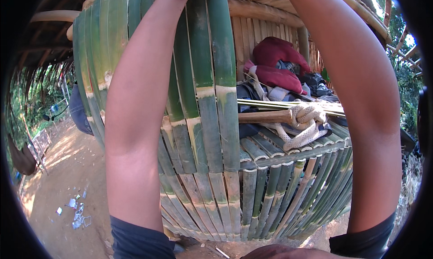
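Observation:
Both my arms reach up past the top edge of the head view, so neither hand shows. My left arm (135, 101) crosses in front of a wall of split green bamboo slats (221, 123). On the other side, my right arm (361, 78) passes before a bamboo shelf (266, 148) built against that wall. A thick, knotted pale rope (309, 117) lies on the shelf, beside a wooden handle (266, 117) and several thin bamboo strips (288, 104). Whatever my hands hold or touch is out of sight.
Dark red cloth (279, 51) and a black plastic bag (315, 83) are heaped at the back of the shelf. A bamboo beam (266, 11) runs above. Dark blue cloth (80, 110) hangs at the wall's left edge. Litter (79, 216) lies on the dirt floor (58, 178).

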`<state>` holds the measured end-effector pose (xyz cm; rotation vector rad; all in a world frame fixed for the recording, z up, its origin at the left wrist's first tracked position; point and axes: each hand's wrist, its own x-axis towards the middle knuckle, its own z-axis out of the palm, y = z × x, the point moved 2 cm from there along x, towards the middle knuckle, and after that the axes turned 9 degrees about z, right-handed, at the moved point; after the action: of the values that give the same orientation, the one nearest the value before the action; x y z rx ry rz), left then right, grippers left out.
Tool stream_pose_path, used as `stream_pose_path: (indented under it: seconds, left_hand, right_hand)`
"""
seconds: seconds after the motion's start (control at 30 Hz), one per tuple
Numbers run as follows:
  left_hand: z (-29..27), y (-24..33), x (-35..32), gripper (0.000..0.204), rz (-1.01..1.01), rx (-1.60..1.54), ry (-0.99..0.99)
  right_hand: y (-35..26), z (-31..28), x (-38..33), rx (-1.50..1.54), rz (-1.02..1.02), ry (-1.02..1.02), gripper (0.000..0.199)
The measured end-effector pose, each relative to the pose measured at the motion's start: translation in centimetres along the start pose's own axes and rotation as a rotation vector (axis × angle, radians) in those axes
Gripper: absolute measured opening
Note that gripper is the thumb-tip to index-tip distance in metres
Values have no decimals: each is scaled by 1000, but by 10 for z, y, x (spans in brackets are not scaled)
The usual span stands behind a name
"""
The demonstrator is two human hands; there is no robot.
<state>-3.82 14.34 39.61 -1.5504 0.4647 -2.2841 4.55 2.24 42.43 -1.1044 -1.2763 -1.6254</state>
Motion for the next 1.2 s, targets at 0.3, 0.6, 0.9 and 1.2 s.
stream_pose_path:
  seconds: [0.3,0.6,0.9,1.2]
  left_hand:
    - [3,-16,-4,37,-129,-196,-79]
    - [-9,-2,10,31,-175,-185,-138]
    - [1,-7,-4,30,-260,-252,-152]
    - [2,-12,3,30,-221,-184,-165]
  right_hand:
    - [2,3,-1,36,-2,-46,19]
    - [4,-14,1,229,372,-149,17]
    - [21,-5,-5,225,415,-245,17]
    - [21,-5,1,258,492,-318,20]
